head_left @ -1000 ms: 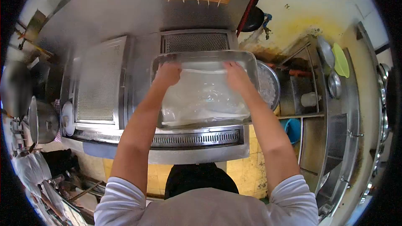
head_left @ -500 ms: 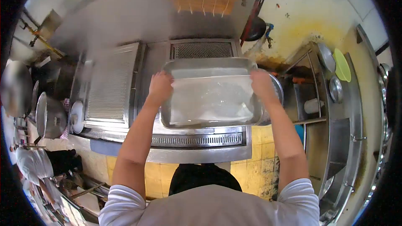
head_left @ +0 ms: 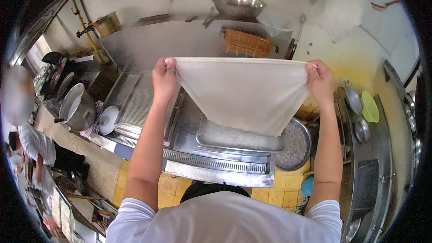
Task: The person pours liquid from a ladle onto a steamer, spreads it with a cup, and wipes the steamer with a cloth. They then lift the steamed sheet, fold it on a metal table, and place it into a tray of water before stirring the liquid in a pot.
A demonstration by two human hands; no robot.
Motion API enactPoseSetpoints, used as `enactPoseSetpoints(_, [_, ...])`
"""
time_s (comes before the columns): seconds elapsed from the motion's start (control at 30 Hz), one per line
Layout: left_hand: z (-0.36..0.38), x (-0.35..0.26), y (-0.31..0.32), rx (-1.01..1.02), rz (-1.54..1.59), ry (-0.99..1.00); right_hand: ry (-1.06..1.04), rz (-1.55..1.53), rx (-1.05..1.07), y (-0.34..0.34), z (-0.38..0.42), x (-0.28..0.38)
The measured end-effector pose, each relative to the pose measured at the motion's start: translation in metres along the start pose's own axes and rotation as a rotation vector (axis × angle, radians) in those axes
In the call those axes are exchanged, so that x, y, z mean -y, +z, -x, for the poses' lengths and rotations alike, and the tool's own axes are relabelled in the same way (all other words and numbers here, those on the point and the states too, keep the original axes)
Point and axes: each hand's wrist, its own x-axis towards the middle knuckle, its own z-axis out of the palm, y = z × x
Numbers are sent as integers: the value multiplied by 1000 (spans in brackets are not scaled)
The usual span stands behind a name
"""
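A wet white cloth [head_left: 245,90] hangs stretched between both hands, its top edge pulled nearly straight and its lower part narrowing downward. My left hand [head_left: 164,78] is closed on the upper left corner, thumb pressed over the fabric. At the upper right corner my right hand [head_left: 319,81] grips the cloth in the same way. Below hangs the lower hem, over a rectangular metal tray [head_left: 216,143] that holds whitish liquid. Part of the tray's far side is hidden behind the cloth.
Right of the tray stands a round metal basin [head_left: 294,146] of pale, lumpy contents. Perforated steel panels [head_left: 144,101] lie to the left, near a large pot [head_left: 77,107] and a white lid [head_left: 108,120]. A shelf at right holds a green bowl [head_left: 370,107]. Another person [head_left: 40,146] is far left.
Both hands have risen from the tray's sides and moved apart, lifting the cloth out of the tray. The view has tilted up, and the basin's contents now show.
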Motion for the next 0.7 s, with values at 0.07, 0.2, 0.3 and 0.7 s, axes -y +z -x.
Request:
enactPoseSetpoints(0.07, [-9,-28,-14,-91,118,-10,-67,-44,-30,5,-4,34])
enactPoseSetpoints(0.2, [-41,-49,-63,-286,83,159,-133,-92,-55,26,-4,107])
enactPoseSetpoints(0.3, [-70,-41,-115,-394,-13,364,-206,-89,-21,53,-2,146])
enactPoseSetpoints(0.7, [-160,23,-366,-350,-63,489,-107,52,-42,275,70,277])
